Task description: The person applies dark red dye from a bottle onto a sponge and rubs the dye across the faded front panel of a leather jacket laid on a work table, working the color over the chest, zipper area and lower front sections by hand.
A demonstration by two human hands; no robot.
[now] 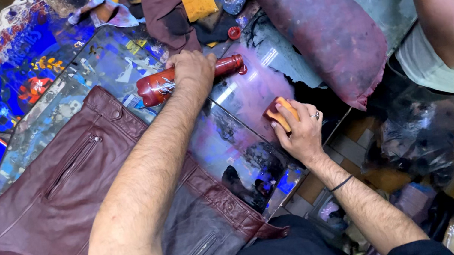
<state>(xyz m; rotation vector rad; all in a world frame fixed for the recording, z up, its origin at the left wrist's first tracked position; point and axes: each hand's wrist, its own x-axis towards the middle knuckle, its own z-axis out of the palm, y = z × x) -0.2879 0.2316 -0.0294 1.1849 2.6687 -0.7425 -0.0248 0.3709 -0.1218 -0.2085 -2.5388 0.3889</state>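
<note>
My left hand (192,70) lies over a dark red plastic bottle (160,86), fingers curled around its middle, so the bottle is gripped flat on the glossy bench (245,91). Its long axis runs across me, blunt bottom to the left, neck and small red nozzle to the right, pointing toward my other hand. My right hand (302,129) sits nearer my body and just right of the nozzle, fingers closed on a small orange sponge (281,114) stained dark red on top, pressed to the bench. The sponge looks soft and blocky, the bottle smooth and shiny. A maroon leather jacket (42,223) with zip pockets spreads under my left forearm, supple and lightly creased. Further off lie a yellow sponge (199,4), brown cloth (163,10) and a padded maroon roll (313,23).
</note>
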